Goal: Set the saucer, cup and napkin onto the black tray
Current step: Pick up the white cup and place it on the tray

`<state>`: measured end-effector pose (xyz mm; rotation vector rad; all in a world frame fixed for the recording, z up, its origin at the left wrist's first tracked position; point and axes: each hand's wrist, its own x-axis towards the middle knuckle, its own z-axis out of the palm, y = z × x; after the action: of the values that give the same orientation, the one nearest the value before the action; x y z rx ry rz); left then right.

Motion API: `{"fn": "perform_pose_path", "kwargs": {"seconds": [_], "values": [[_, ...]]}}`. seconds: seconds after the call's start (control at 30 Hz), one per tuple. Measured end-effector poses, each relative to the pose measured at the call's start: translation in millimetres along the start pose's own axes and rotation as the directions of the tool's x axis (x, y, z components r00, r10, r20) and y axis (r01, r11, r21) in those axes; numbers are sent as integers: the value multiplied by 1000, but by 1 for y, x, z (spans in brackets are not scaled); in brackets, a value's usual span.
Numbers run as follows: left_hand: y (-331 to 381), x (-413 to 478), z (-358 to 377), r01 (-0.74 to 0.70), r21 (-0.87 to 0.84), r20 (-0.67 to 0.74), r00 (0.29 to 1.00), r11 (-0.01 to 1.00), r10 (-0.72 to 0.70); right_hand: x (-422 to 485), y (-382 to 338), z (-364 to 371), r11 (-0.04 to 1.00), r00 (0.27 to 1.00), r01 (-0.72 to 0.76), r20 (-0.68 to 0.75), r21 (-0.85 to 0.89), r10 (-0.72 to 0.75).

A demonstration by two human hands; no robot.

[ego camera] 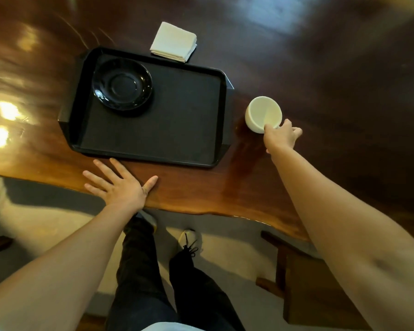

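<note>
Only saucer in black tray; cup empty, outside.

a glossy wooden table over a pale floor

bright light patches are reflected on the table's left side. dark trousers and a laced shoe are seen below its wavy near edge, and a wooden bench is placed at lower right.

Cup near rim behind right hand, table far side blurred
</note>
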<state>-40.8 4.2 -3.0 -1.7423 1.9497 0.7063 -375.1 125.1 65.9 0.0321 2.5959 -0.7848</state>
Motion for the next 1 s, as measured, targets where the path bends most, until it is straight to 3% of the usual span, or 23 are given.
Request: {"fn": "perform_pose_path", "kwargs": {"seconds": [0.33,0.5,0.63,0.77,1.0], "values": [[0,-3,-4,-5,-1,31,1000,1000,5,18,9,-4,950,961,-222,213,220,175],[0,-2,-1,2,5,19,1000,1000,-2,19,10,3,906,950,-272,243,323,198],[1,-2,-1,13,11,19,1000,1000,-13,17,10,4,834,909,-372,342,408,238],[2,-4,-1,11,9,10,1000,1000,-11,14,14,5,810,855,-451,441,375,273],[0,-3,-1,13,7,26,1000,1000,-14,4,12,5,664,803,-567,509,488,311]]}}
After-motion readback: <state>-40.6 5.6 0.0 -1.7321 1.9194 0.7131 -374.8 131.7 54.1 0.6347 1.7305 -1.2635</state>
